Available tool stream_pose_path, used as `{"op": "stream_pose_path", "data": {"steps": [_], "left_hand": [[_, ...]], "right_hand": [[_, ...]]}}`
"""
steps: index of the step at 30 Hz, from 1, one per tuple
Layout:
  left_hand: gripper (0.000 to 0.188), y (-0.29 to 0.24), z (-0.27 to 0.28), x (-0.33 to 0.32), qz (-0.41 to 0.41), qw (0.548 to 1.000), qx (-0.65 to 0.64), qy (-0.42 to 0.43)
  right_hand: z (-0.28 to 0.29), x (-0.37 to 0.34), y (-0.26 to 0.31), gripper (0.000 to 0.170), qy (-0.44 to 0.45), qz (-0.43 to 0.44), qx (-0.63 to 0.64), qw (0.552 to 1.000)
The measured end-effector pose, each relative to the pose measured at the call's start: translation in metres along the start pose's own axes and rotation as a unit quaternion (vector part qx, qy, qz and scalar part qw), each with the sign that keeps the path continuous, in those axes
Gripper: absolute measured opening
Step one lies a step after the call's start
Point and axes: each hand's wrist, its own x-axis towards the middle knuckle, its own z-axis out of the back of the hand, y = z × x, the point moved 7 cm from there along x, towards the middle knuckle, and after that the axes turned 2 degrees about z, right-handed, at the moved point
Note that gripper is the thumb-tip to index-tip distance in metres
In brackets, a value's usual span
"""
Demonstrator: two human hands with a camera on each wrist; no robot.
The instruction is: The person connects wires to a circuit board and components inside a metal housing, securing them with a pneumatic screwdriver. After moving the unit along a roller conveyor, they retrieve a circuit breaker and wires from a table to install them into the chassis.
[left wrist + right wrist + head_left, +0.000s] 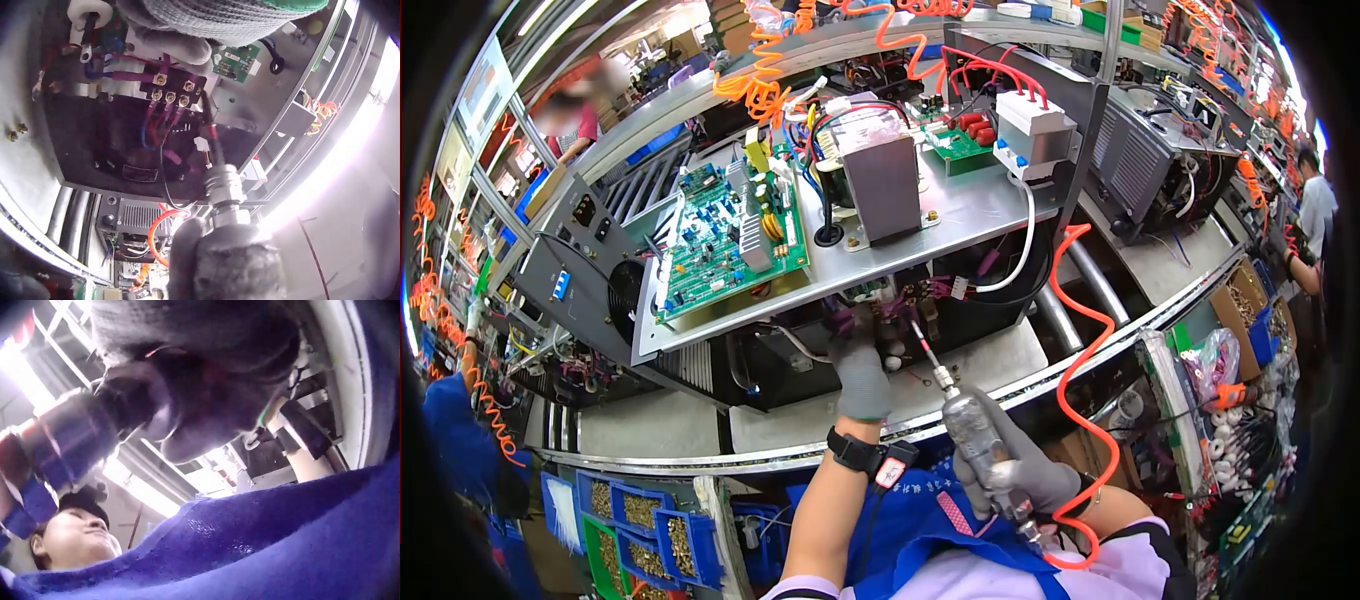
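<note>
My right hand (1040, 478), in a grey glove, grips an air screwdriver (975, 425) whose bit slants up into the machine's lower bay. In the left wrist view, the screwdriver's chuck (226, 194) is large, and its bit ends right by a black terminal block (172, 89) with several brass screws and purple-sleeved wires. My gloved left hand (862, 375) reaches under the metal shelf (840, 265). Its fingers (181, 53) lie just above the terminal block, beside a purple-sleeved wire; I cannot tell whether they pinch it. The right wrist view shows the right glove (206, 381) around the screwdriver.
The shelf carries a green circuit board (725, 235) and a transformer (880, 180). An orange air hose (1065, 290) coils down at the right. Blue bins (640, 510) of brass fasteners stand lower left. Another machine (1155, 150) sits on the roller conveyor to the right.
</note>
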Motion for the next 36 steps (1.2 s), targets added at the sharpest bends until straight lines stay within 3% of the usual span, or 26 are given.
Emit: {"op": "stream_pose_path", "data": {"steps": [1, 4, 14, 17, 18, 20, 21, 22, 24, 26, 28, 29, 32, 36], "left_hand": [[0.034, -0.002, -0.002, -0.001, -0.007, 1.000, -0.003, 0.001], [0.033, 0.003, -0.003, 0.006, 0.007, 0.998, -0.053, 0.043], [0.034, -0.001, -0.002, 0.005, -0.051, 0.998, -0.046, 0.013], [0.033, 0.000, 0.000, 0.006, -0.044, 0.998, -0.047, 0.022], [0.032, 0.001, 0.001, 0.007, -0.041, 0.998, -0.043, 0.029], [0.030, 0.006, 0.004, 0.011, -0.041, 0.996, -0.065, 0.051], [0.028, 0.009, 0.005, 0.013, -0.043, 0.993, -0.090, 0.067], [0.027, 0.010, 0.006, 0.014, -0.046, 0.989, -0.115, 0.083], [0.033, 0.011, 0.007, 0.007, -0.061, 0.981, -0.114, 0.142], [0.043, 0.016, 0.008, -0.003, -0.029, 0.957, -0.210, 0.199], [0.056, 0.015, 0.004, -0.021, 0.057, 0.885, -0.394, 0.242], [0.073, 0.013, 0.001, -0.030, 0.070, 0.881, -0.420, 0.205], [0.078, 0.001, -0.010, -0.046, 0.015, 0.870, -0.407, 0.278], [0.082, 0.010, -0.001, -0.035, -0.013, 0.877, -0.384, 0.288]], "right_hand": [[-0.002, 0.004, 0.005, 0.099, -0.019, 0.008, -0.062, 0.998], [-0.007, 0.016, 0.006, 0.099, -0.021, -0.027, -0.048, 0.998], [-0.007, 0.028, -0.001, 0.098, -0.028, -0.047, -0.057, 0.997], [-0.015, 0.024, 0.003, 0.081, -0.037, -0.020, -0.012, 0.999], [-0.019, 0.026, -0.003, 0.072, 0.024, -0.022, 0.117, 0.993], [-0.018, 0.033, -0.015, 0.058, 0.141, -0.023, 0.366, 0.920], [-0.019, 0.036, -0.012, 0.046, 0.168, -0.034, 0.432, 0.885], [-0.028, 0.033, -0.004, 0.049, 0.167, -0.018, 0.480, 0.861], [-0.029, 0.032, 0.000, 0.050, 0.143, -0.014, 0.472, 0.870], [-0.027, 0.033, -0.002, 0.051, 0.139, -0.006, 0.437, 0.889], [-0.025, 0.034, -0.005, 0.052, 0.134, 0.004, 0.396, 0.909], [-0.024, 0.034, -0.005, 0.053, 0.132, 0.010, 0.369, 0.920], [-0.017, 0.034, -0.011, 0.051, 0.102, 0.015, 0.308, 0.946], [-0.020, 0.031, -0.018, 0.052, 0.015, 0.013, 0.202, 0.979]]}}
